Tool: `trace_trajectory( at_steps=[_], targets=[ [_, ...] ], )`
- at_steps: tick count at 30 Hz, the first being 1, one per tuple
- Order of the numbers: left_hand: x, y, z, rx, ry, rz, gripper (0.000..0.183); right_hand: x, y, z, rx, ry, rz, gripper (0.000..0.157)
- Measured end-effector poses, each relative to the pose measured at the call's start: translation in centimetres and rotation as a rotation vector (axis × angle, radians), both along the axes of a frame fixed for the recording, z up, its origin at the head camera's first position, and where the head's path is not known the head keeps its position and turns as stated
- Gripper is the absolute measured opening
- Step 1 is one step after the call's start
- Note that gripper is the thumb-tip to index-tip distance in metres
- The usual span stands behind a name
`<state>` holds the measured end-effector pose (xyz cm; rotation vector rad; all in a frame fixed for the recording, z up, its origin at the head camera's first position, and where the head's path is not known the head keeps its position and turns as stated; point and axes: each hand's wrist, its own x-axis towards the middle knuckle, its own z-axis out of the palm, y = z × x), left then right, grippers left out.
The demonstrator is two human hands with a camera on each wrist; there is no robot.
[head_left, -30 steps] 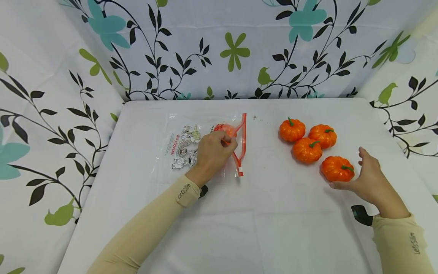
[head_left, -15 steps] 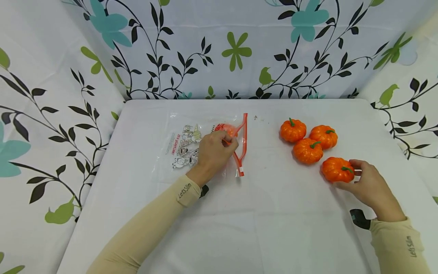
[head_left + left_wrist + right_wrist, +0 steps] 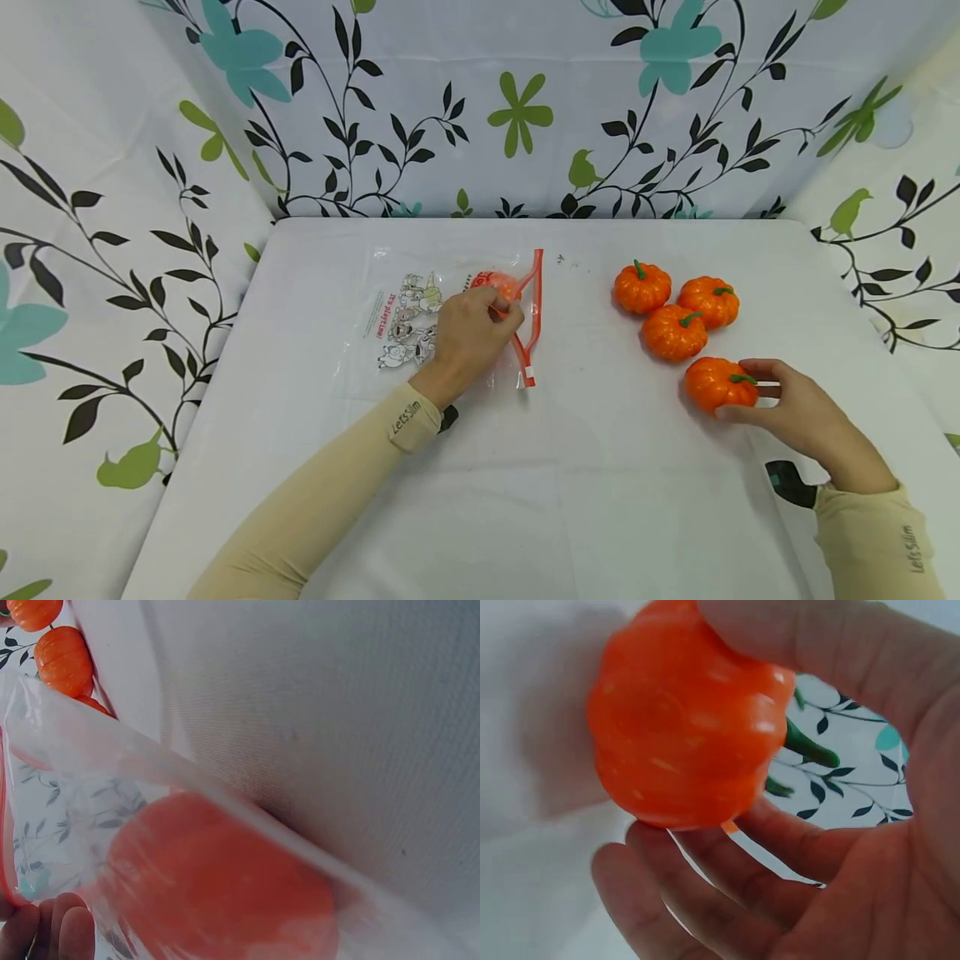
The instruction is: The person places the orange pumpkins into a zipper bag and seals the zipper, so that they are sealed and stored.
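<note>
My left hand (image 3: 476,333) pinches the red-edged opening of a clear zip bag (image 3: 405,267) printed with cartoon animals, keeping its mouth parted. Inside the bag lies an orange toy pumpkin (image 3: 225,885), seen through the plastic in the left wrist view. On the right, my right hand (image 3: 802,417) grips a small orange pumpkin (image 3: 682,720) with a green stem, thumb on one side and fingers on the other. Just behind it, three more pumpkins (image 3: 673,333) sit clustered on the white table.
The white table (image 3: 600,500) runs back to a curtain (image 3: 450,108) printed with leaves and flowers. Similar patterned cloth hangs at the left and right sides. Between the bag and the pumpkins lies a stretch of bare tabletop.
My right hand has closed round the nearest pumpkin and shifted it slightly left. The left hand and the bag have stayed in place.
</note>
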<state>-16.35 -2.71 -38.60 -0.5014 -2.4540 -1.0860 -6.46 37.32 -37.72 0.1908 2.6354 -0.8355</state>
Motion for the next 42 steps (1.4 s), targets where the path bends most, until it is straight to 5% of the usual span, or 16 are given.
trace_trajectory(
  at_steps=[12,23,33,42],
  targets=[
    [0.2,0.0,0.0,0.001,-0.003,0.000,0.013,-1.2,-3.4,0.5,-0.252,0.079,0.169,0.080],
    [0.4,0.0,0.1,-0.012,-0.026,0.022,0.012,-5.2,-10.2,-0.3,-0.362,0.256,0.152,0.083],
    [0.5,0.0,0.1,0.005,-0.021,0.016,0.014,-8.6,-15.0,-0.7,-0.399,0.230,0.176,0.082],
    [0.6,-0.2,0.2,0.008,-0.023,0.013,0.014,-9.7,-17.2,-1.6,-0.410,0.183,0.172,0.085]
  ],
)
